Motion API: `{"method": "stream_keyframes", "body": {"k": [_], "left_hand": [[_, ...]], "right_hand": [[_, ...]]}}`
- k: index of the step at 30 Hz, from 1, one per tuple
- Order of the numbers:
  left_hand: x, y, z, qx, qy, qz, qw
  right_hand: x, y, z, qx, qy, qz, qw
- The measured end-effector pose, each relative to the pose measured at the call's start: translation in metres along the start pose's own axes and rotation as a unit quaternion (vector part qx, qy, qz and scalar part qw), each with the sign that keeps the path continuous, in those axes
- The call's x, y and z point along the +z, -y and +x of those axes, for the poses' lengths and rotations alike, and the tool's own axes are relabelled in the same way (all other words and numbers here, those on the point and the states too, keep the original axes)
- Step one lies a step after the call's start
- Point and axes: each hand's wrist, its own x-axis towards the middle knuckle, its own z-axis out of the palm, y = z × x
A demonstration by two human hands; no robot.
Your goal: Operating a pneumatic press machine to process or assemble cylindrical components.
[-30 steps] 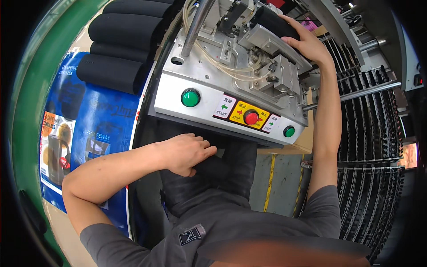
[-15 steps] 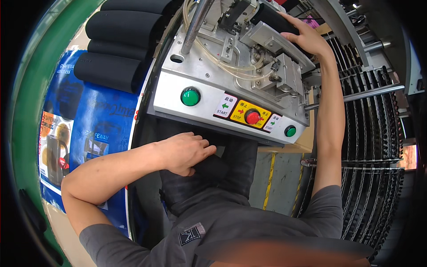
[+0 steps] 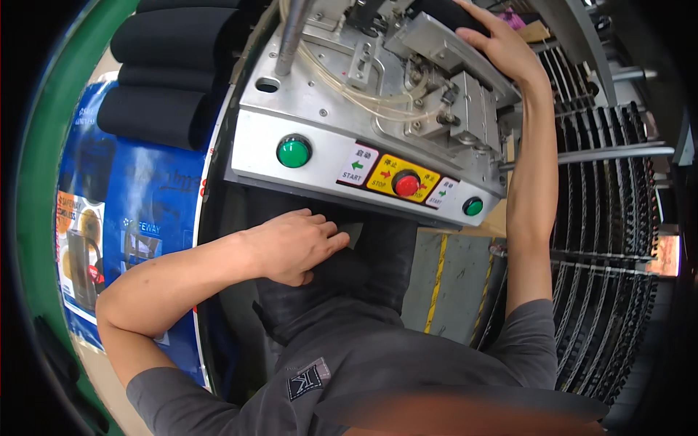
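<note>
A bench machine [image 3: 342, 109] with a bare metal top stands in front of me. My right hand [image 3: 505, 54] reaches over its far right side. The fingers and thumb curve round a black, rounded, padded-looking piece [image 3: 436, 10], which sits behind a metal block and is partly cut off by the picture's upper edge. My left hand [image 3: 294, 247] is over my lap, below the machine's front edge, with its fingers curled in. Something dark lies under those fingers against my dark trousers; what it is I cannot make out.
The machine's front panel carries a green button [image 3: 294, 151], a red button [image 3: 406, 183] and a smaller green button [image 3: 472, 206]. Several black rolled pieces [image 3: 153, 116] lie on a blue printed sheet [image 3: 171, 196] at left. Black racks of chain-like strips [image 3: 592, 320] stand at right.
The whole view has shifted slightly, so the machine sits higher and further left. My right hand stays at the black piece; my left hand stays curled over my lap.
</note>
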Motion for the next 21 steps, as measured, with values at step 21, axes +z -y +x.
{"method": "stream_keyframes", "body": {"k": [21], "left_hand": [[-0.027, -0.033, -0.048, -0.228, -0.238, 0.161, 0.93]], "right_hand": [[0.179, -0.042, -0.217, -0.121, -0.626, 0.224, 0.737]]}}
